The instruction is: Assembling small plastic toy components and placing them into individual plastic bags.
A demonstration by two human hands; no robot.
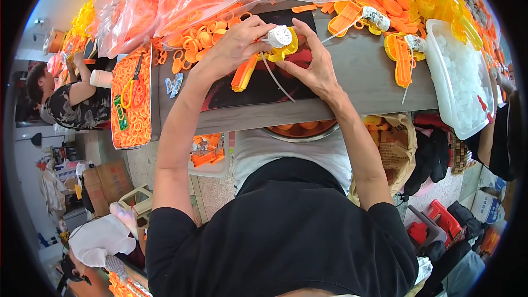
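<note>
Over the dark mat [231, 88], both my hands are closed on an orange and yellow toy gun [243, 75]. My left hand [236, 47] holds its far left side, fingers against a white round part [280, 37]. On the other side, my right hand [313, 69] has thumb and index finger around the yellow ring-like front piece [283, 52]. A thin white tube [278, 83] dangles from the gun down to the mat. Part of the gun is hidden behind my left fingers. Loose orange rings and caps [201, 41] lie left of my left hand.
Two similar toy guns [403, 63] lie to the right, beside a white tub [444, 91] of translucent pieces. At left, a tray [114, 126] holds orange rings and scissors [132, 91]. Plastic bags [192, 0] of orange parts line the far side. A co-worker [71, 99] sits at left.
</note>
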